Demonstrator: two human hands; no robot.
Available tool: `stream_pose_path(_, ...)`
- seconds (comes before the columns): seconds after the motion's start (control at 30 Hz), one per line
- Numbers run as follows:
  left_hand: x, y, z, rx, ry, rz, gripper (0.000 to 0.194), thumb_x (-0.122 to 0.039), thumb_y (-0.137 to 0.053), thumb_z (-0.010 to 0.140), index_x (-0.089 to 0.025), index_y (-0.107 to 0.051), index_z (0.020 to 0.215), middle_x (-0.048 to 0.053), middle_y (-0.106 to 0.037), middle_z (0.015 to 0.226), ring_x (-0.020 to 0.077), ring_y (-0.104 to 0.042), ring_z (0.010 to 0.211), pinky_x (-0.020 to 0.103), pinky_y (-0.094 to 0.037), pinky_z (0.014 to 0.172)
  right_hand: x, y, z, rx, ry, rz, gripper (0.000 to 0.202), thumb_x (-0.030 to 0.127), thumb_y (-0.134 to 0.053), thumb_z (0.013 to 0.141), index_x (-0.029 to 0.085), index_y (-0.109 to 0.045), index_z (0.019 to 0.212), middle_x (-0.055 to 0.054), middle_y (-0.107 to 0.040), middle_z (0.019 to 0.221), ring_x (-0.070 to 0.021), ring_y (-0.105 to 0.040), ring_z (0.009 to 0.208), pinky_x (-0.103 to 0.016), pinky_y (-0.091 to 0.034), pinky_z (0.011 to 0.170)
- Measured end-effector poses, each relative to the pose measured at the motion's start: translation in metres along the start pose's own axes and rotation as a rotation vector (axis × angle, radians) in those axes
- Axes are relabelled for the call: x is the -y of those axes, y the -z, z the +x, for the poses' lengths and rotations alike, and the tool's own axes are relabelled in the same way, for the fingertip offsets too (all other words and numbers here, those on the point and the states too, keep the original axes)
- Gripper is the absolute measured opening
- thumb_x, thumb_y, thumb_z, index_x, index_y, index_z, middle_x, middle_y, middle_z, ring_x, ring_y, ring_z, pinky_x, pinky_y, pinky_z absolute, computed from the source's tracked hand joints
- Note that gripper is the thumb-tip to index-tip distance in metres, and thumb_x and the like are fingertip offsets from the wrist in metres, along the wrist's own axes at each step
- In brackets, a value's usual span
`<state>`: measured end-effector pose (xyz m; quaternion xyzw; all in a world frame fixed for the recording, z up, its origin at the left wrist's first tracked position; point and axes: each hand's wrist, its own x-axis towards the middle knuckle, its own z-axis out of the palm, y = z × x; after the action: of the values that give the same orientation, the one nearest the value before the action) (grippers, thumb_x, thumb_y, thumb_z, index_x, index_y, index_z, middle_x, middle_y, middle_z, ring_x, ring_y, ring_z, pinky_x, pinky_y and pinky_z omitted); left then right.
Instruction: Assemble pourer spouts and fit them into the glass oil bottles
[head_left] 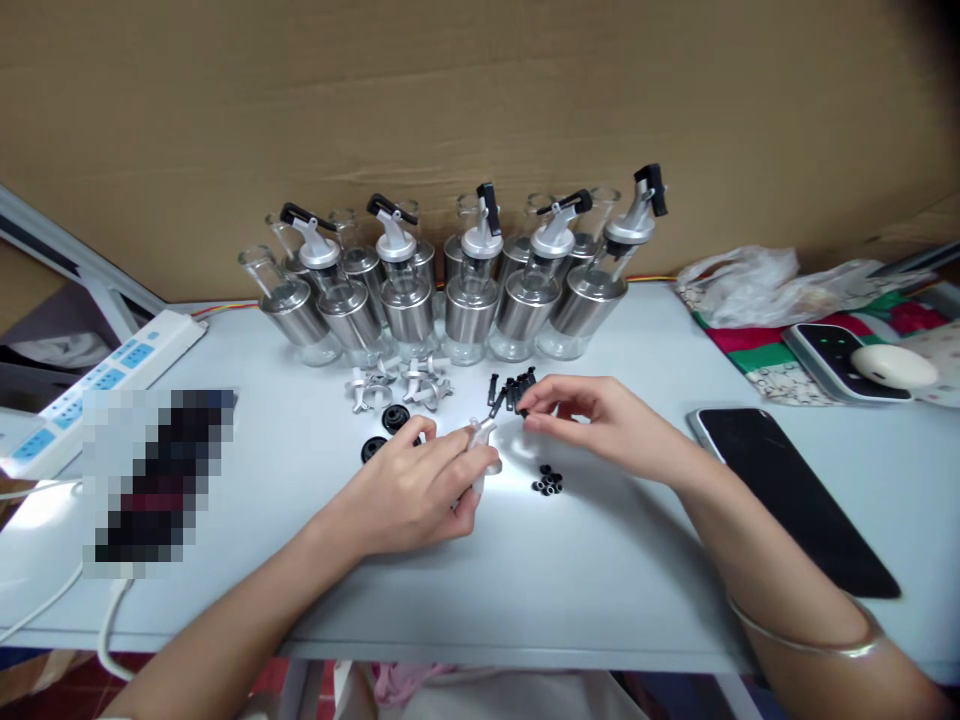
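My left hand (pixel 420 490) is closed around a silver pourer spout (pixel 484 435), its tip standing up between thumb and fingers. Just right of it, my right hand (pixel 581 415) pinches a small black part (pixel 523 412) at the fingertips, largely hidden. Beside those fingertips lies a pile of black lever caps (pixel 511 390). Several small black rings (pixel 548 482) sit in a cluster below the right hand. Beyond the left hand are loose silver spout pieces (pixel 405 383). Two black round stoppers (pixel 395 418) lie partly behind the left hand.
Glass bottles with steel sleeves (pixel 470 305) stand in rows at the back, several topped with pourers. A power strip (pixel 105 385) and a blurred-out device (pixel 161 480) are at left. On the right are a phone (pixel 795 495), a white device (pixel 847 360) and plastic bags (pixel 750 285).
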<state>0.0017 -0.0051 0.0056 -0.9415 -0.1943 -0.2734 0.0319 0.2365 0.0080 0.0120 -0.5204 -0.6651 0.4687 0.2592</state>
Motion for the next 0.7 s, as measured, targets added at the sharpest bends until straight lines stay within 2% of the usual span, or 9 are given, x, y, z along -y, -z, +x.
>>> stream_pose_path(0.13, -0.001, -0.001, -0.001, 0.030, 0.012, 0.042, 0.030, -0.009, -0.038, 0.080, -0.014, -0.041, 0.109, 0.004, -0.065, 0.077, 0.0162, -0.058, 0.066, 0.030, -0.040, 0.065, 0.005, -0.023, 0.000, -0.055, 0.056, 0.378, 0.025, 0.040, -0.066, 0.077, 0.018, -0.064, 0.088, -0.005, -0.067, 0.084, -0.0148, -0.058, 0.069, -0.028, -0.047, 0.065)
stream_pose_path(0.3, -0.001, -0.003, 0.002, -0.037, 0.008, 0.051, 0.028, -0.007, -0.036, 0.078, -0.013, -0.039, 0.106, 0.004, -0.065, 0.076, 0.0159, -0.058, 0.065, 0.029, -0.040, 0.062, 0.008, -0.041, -0.001, -0.021, -0.005, 0.672, 0.029, 0.046, -0.065, 0.077, 0.019, -0.064, 0.087, -0.002, -0.062, 0.074, -0.0111, -0.049, 0.058, -0.026, -0.042, 0.060)
stream_pose_path(0.43, -0.001, -0.004, 0.003, -0.060, 0.016, 0.036, 0.030, -0.005, -0.035, 0.077, -0.015, -0.038, 0.105, 0.004, -0.065, 0.077, 0.0160, -0.059, 0.069, 0.028, -0.040, 0.061, 0.010, -0.041, -0.002, -0.037, -0.023, 0.716, 0.028, 0.044, -0.068, 0.075, 0.018, -0.068, 0.083, -0.002, -0.062, 0.070, -0.0105, -0.046, 0.058, -0.026, -0.040, 0.059)
stream_pose_path(0.7, -0.002, -0.004, 0.005, -0.087, 0.016, 0.052, 0.030, -0.003, -0.036, 0.075, -0.014, -0.040, 0.103, 0.003, -0.065, 0.076, 0.0147, -0.056, 0.064, 0.028, -0.040, 0.061, 0.005, -0.041, -0.003, -0.070, 0.001, 0.639, 0.026, 0.040, -0.065, 0.080, 0.019, -0.075, 0.092, -0.003, -0.065, 0.071, -0.0121, -0.047, 0.061, -0.027, -0.041, 0.063)
